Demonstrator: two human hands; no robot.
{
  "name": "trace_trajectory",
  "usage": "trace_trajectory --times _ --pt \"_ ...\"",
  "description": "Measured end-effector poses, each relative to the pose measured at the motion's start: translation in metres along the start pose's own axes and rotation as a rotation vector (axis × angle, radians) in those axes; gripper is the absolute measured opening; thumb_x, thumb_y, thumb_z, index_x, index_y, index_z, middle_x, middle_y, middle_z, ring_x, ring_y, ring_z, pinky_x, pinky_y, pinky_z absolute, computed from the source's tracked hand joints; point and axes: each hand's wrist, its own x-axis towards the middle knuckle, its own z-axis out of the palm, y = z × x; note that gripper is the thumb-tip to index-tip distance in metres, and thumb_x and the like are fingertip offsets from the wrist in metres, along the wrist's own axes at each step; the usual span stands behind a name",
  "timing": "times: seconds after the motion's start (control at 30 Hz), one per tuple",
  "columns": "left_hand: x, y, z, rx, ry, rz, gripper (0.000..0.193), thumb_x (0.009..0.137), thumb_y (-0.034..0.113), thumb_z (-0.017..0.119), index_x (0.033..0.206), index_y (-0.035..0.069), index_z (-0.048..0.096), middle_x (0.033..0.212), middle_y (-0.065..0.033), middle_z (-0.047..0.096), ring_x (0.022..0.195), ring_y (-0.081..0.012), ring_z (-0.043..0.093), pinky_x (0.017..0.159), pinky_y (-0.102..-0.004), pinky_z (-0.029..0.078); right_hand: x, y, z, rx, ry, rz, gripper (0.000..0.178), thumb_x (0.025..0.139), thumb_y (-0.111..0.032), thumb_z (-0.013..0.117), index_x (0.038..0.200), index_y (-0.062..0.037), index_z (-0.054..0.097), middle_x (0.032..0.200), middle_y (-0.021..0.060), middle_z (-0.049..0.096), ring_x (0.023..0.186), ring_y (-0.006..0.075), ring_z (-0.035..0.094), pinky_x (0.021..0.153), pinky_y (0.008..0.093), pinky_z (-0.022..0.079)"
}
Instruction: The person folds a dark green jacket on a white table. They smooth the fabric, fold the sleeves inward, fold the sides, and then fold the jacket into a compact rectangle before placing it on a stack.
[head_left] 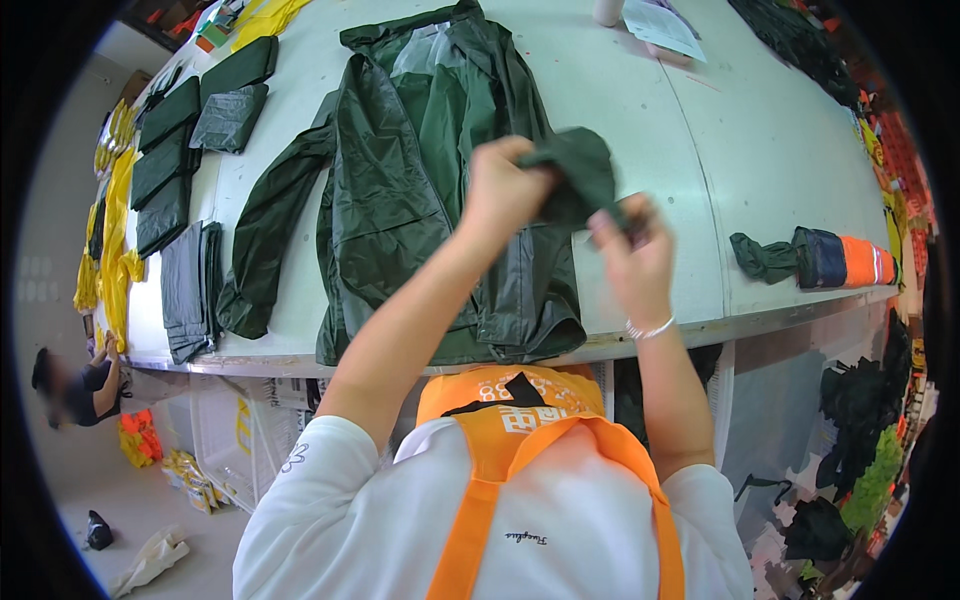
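Observation:
A dark green rain jacket (pixel 385 170) lies open at the front on the table, its collar toward the far side and one sleeve (pixel 275 225) spread out to the left. Above its right side I hold up a bunched piece of dark green fabric (pixel 585 165), blurred by motion. My left hand (pixel 505 195) is closed on the fabric's left edge. The fingers of my right hand (pixel 637 250) pinch its lower right end. Whether this piece is joined to the jacket, I cannot tell.
Folded dark green packs (pixel 168 165) and folded grey-green pieces (pixel 190 290) lie at left, near yellow garments (pixel 118 240). A rolled navy and orange bundle (pixel 845 260) sits by the right front edge. Papers (pixel 665 30) lie at the back. Another person (pixel 85 390) is at far left.

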Motion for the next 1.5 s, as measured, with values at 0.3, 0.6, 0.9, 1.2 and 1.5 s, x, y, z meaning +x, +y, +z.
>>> trace_trajectory --times 0.3,0.6,0.9,1.2,1.5 --pt "-0.019 0.022 -0.024 0.415 0.312 0.481 0.02 0.064 -0.005 0.064 0.068 0.001 0.044 0.054 -0.0073 0.04 0.05 -0.0124 0.041 0.049 -0.0245 0.038 -0.003 -0.02 -0.042 -0.606 0.332 -0.547 0.024 0.07 0.01 0.056 0.064 -0.0054 0.038 0.056 -0.0018 0.036 0.05 0.0035 0.03 0.044 0.0188 0.027" --pt "-0.051 0.029 -0.026 0.019 -0.172 0.167 0.021 0.07 -0.003 0.064 0.074 0.001 0.044 0.064 0.0013 0.046 0.062 -0.0059 0.047 0.061 -0.0217 0.046 -0.016 -0.01 -0.06 -0.411 0.421 -0.383 0.019 0.075 0.009 0.056 0.082 -0.0039 0.044 0.059 -0.0034 0.039 0.051 0.0025 0.033 0.046 0.0177 0.029" --pt "-0.048 0.037 -0.019 -0.177 -0.263 0.048 0.026 0.074 0.003 0.069 0.075 0.007 0.044 0.072 0.0044 0.05 0.065 -0.0026 0.045 0.058 -0.0183 0.037 -0.044 -0.027 -0.046 -0.231 0.29 0.015 0.016 0.081 0.007 0.053 0.095 -0.0011 0.052 0.053 -0.0036 0.041 0.046 0.0022 0.037 0.052 0.0206 0.048" --pt "-0.049 0.026 -0.015 0.347 0.05 0.295 0.019 0.067 -0.011 0.054 0.075 0.004 0.048 0.077 0.0001 0.051 0.071 -0.0054 0.048 0.061 -0.0205 0.041 -0.044 -0.026 -0.06 -0.252 0.383 0.022 0.019 0.08 0.009 0.054 0.095 -0.0019 0.057 0.057 -0.0044 0.043 0.05 0.0017 0.041 0.047 0.0186 0.038" --pt "-0.053 0.016 -0.001 0.691 -0.058 0.876 0.033 0.054 0.004 0.075 0.083 0.011 0.063 0.092 -0.0009 0.06 0.089 -0.0226 0.056 0.076 -0.0345 0.039 -0.059 -0.009 -0.052 -0.228 0.333 -0.075 0.02 0.078 0.011 0.055 0.093 -0.0024 0.058 0.058 -0.0049 0.041 0.051 0.0014 0.04 0.048 0.017 0.034"
